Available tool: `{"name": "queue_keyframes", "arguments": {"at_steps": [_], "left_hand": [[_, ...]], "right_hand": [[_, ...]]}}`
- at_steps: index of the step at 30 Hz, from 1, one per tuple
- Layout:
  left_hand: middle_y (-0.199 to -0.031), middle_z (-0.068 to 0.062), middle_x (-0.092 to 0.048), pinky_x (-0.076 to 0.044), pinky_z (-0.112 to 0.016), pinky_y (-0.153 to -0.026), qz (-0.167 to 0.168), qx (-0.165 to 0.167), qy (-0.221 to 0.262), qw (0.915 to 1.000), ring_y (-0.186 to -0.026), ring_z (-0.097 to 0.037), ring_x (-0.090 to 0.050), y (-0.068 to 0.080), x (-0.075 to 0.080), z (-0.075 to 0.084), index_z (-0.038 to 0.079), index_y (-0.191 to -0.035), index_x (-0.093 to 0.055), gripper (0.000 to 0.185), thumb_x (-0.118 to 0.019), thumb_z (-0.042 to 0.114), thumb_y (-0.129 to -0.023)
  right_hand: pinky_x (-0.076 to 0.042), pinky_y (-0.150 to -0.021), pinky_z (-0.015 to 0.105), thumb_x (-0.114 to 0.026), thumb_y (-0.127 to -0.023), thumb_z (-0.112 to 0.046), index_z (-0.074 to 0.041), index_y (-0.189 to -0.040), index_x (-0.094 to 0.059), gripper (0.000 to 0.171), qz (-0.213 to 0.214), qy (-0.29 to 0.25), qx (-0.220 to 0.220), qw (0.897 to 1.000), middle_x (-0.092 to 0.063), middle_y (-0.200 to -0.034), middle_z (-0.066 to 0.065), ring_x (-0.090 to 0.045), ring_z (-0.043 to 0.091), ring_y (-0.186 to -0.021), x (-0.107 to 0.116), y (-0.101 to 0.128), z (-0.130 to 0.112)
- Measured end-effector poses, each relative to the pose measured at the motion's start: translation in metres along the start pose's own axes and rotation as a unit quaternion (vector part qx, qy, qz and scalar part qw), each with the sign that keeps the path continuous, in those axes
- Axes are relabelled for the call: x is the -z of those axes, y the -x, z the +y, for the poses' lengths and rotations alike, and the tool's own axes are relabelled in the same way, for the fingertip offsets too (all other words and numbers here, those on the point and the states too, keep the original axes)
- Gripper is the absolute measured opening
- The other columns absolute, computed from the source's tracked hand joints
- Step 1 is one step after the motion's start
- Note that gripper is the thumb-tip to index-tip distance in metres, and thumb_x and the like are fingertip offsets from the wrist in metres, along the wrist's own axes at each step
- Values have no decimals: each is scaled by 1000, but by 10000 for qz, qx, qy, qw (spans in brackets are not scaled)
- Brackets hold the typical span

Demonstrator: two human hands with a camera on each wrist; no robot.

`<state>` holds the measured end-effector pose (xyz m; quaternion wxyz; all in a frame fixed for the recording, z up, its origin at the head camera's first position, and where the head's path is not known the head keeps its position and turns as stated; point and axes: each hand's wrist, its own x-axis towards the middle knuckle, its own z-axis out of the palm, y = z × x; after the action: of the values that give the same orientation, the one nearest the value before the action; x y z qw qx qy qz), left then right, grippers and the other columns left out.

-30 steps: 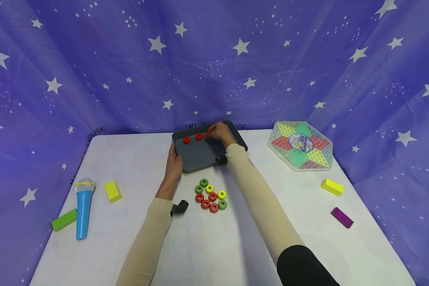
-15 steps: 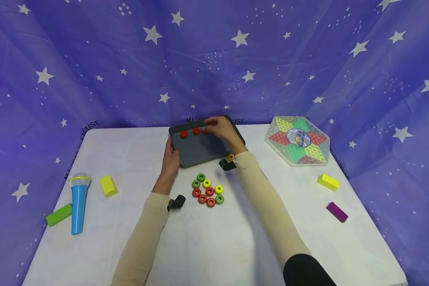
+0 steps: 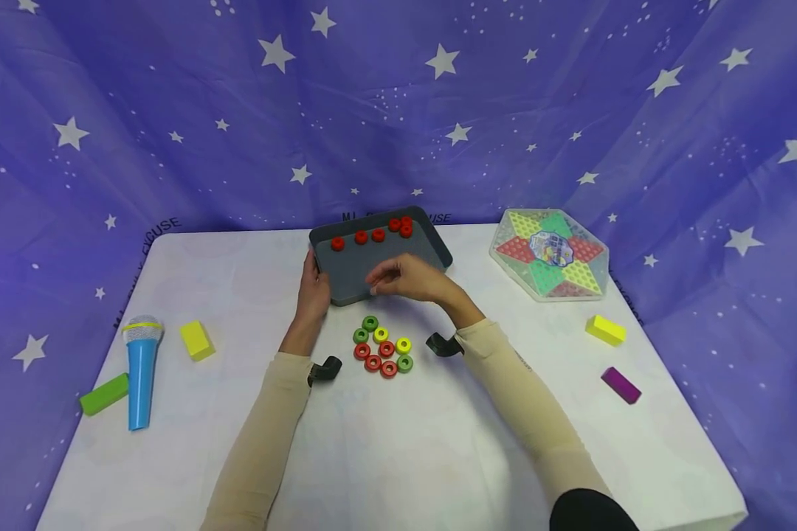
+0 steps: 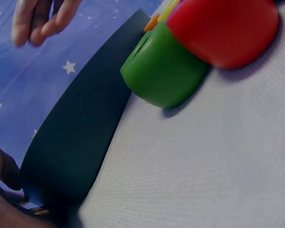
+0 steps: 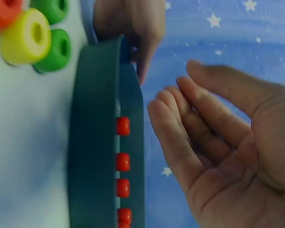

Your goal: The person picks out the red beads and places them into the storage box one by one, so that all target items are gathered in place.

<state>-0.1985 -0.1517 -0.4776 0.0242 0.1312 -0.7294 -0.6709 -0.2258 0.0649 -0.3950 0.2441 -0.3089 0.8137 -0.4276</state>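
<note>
A dark grey tray (image 3: 365,276) lies at the back middle of the table. My left hand (image 3: 313,295) grips its left side, thumb at the front corner. In the tray, several red beads (image 3: 361,237) form a rough row along the far wall, bunched at the right end. Over the tray's front part hovers my right hand (image 3: 408,279), its fingers loosely bent and holding nothing; the right wrist view shows the bare palm (image 5: 228,190). In front of the tray sits a cluster of red, green and yellow ring beads (image 3: 387,348). The left wrist view shows a green bead (image 4: 164,66) close up.
On the left are a blue toy microphone (image 3: 142,376), a yellow block (image 3: 197,340) and a green block (image 3: 105,394). On the right lie a hexagonal star game board (image 3: 550,254), a yellow block (image 3: 606,330) and a purple block (image 3: 620,385). A starry cloth hangs behind.
My right hand has let go of a red bead by the tray's far wall and drawn back toward me, uncovering more red beads. My left hand keeps its grip on the tray.
</note>
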Motion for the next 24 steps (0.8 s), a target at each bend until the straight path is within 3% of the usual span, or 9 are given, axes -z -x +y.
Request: {"name": "queue_keyframes", "arguments": {"at_steps": [4, 10, 16, 24], "left_hand": [[-162, -3, -11, -11, -33, -119, 0, 82, 49, 10000, -147, -15, -10, -2, 0, 0, 23, -157, -4, 62, -29, 11, -102], [-162, -6, -11, -14, -34, -119, -8, -99, 49, 9999, -147, -17, -11, -2, -2, 0, 21, -157, -3, 62, -29, 8, -102], [-162, -6, -11, -14, -34, -119, 24, -157, -6, 9999, -147, -17, -10, -1, -2, 0, 20, -157, -4, 61, -29, 8, -102], [-162, -2, -10, -13, -33, -119, 28, 81, -11, 10000, -147, -14, -9, 0, -1, 1, 25, -157, -4, 61, -28, 9, -103]], "right_hand": [[-53, -81, 27, -70, -87, -10, -2, -108, -72, 23, -636, 173, 161, 9977, -73, -101, 8, -67, 16, -88, -9, 12, 9], [-52, -80, 26, -68, -88, -10, -8, -106, -72, 19, -1124, 365, -4, 9930, -72, -94, -4, -65, 11, -85, -18, 27, 28], [-52, -82, 26, -67, -89, -8, -9, -106, -72, 18, -1240, 378, -59, 9915, -71, -97, -2, -64, 11, -85, -21, 38, 37], [-52, -82, 24, -70, -87, -7, -12, -108, -72, 22, -1325, 520, -61, 9898, -72, -101, -4, -65, 10, -90, -28, 46, 42]]}}
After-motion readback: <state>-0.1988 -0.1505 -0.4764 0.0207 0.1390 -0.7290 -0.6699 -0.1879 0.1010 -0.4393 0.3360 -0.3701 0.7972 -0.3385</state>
